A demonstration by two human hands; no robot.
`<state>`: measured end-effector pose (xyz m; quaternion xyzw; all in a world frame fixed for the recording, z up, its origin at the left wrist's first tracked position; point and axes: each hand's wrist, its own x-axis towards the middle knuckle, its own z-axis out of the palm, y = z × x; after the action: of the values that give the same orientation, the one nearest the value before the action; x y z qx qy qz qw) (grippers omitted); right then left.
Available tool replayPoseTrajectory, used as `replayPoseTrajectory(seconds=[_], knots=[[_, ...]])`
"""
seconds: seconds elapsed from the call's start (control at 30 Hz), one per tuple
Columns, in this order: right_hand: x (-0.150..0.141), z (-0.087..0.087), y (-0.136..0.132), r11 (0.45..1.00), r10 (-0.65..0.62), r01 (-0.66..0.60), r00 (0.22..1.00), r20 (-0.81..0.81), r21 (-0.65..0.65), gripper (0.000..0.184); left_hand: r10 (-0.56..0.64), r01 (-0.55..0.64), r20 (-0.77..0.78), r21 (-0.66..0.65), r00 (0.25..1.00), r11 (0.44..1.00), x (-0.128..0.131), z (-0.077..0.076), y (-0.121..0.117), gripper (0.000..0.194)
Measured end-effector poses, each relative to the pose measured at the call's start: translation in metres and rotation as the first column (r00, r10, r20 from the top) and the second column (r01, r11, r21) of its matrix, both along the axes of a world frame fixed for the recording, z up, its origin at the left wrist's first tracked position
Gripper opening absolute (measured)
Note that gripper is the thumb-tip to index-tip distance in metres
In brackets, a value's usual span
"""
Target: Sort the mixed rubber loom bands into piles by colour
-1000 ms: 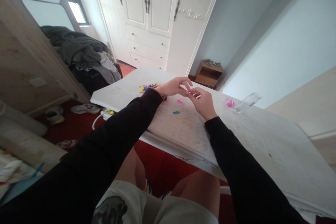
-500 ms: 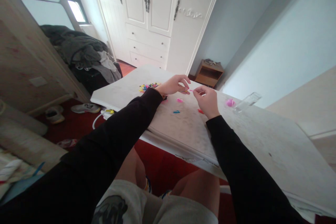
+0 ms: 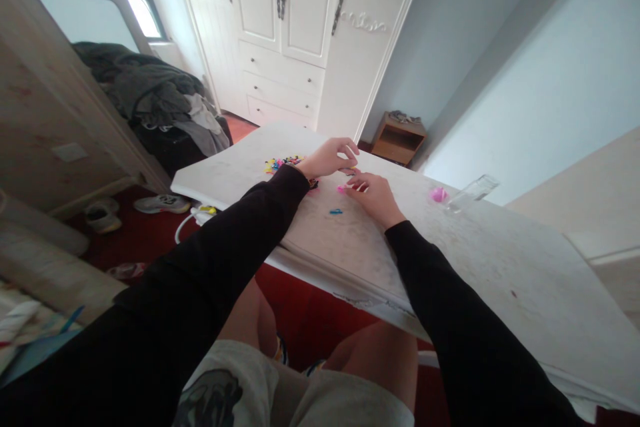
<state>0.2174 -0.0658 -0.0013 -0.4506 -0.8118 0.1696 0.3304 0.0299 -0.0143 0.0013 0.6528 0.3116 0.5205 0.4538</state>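
**The right hand (image 3: 374,197) at the pink piece (image 3: 341,189), the left hand (image 3: 327,158) just beyond**

The pink piece lies on the white table (image 3: 460,260), in front of the person and between the two forearms. The right hand is low over the table, its thumb and fingers drawn together, with the tips right at the edge of the pink piece; whether they grip it or only touch it, I cannot tell. The left hand is a little farther out, wrist bent, fingers curved and loosely spread. A tiny yellow spot (image 3: 354,167) shows by its fingertips, too small to name, so I cannot tell whether that hand grasps anything.

A blue piece (image 3: 336,212) lies nearer the person than the pink piece, well apart from both hands. Beside the left wrist is a pile (image 3: 280,165) of small pieces in yellow, blue, pink and black, partly hidden by the black sleeve (image 3: 240,227).

To the right of the right hand, well apart from it, a pink ball (image 3: 439,195) sits just beside a clear container (image 3: 473,193), which looks tilted or lying down. Beyond the table stand a white wardrobe (image 3: 280,90) and, to its right, a low wooden stand (image 3: 387,147). Dark clothes (image 3: 145,90) are heaped at the left.
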Motion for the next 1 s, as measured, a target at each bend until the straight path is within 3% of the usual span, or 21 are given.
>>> replayPoseTrajectory(seconds=[0.1, 0.27, 0.6, 0.8, 1.0], knots=[[0.003, 0.003, 0.000, 0.996, -0.031, 0.038, 0.996, -0.084, 0.083, 0.010, -0.038, 0.038, -0.023, 0.000, 0.999, 0.999, 0.000, -0.001, 0.000, 0.023], [0.006, 0.007, -0.001, 0.982, -0.073, 0.108, 0.973, -0.219, 0.153, 0.011, -0.198, 0.197, -0.012, -0.064, 0.980, 0.978, 0.000, 0.000, -0.006, 0.026], [0.007, 0.006, 0.000, 0.985, -0.079, 0.103, 0.984, -0.160, 0.142, 0.009, -0.333, 0.331, -0.006, -0.104, 0.943, 0.938, 0.001, -0.001, -0.011, 0.029], [0.008, 0.008, -0.002, 0.972, -0.139, 0.169, 0.973, -0.182, 0.162, 0.019, -0.276, 0.272, -0.052, -0.082, 0.960, 0.959, -0.001, 0.003, -0.013, 0.036], [0.009, 0.009, -0.001, 0.977, -0.159, 0.181, 0.970, -0.185, 0.109, 0.012, -0.173, 0.171, -0.031, -0.052, 0.984, 0.984, 0.000, 0.001, -0.007, 0.034]])
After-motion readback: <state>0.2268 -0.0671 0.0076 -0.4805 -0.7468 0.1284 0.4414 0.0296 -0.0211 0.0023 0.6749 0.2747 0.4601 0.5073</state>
